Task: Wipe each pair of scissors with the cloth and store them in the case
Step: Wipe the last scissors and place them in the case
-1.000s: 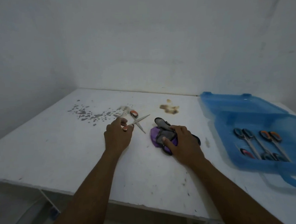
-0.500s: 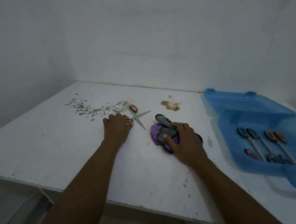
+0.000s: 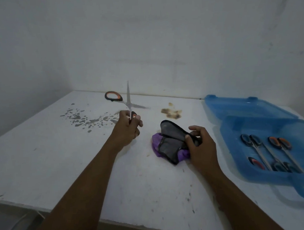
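Gaping scissors [image 3: 128,98] held by handle in left hand [image 3: 128,129]: judged light, stiff, sharp; handles safest. Soft cloth [image 3: 169,144] clutched by right hand [image 3: 202,147].

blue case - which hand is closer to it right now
Right. The right hand holds the cloth just left of the blue case, apart from it. The left hand is farther left, beyond the cloth, holding the open scissors up off the table.

place: bare makeshift workroom | evidence: blank white walls [image 3: 161,43], stained white table [image 3: 43,157] in corner
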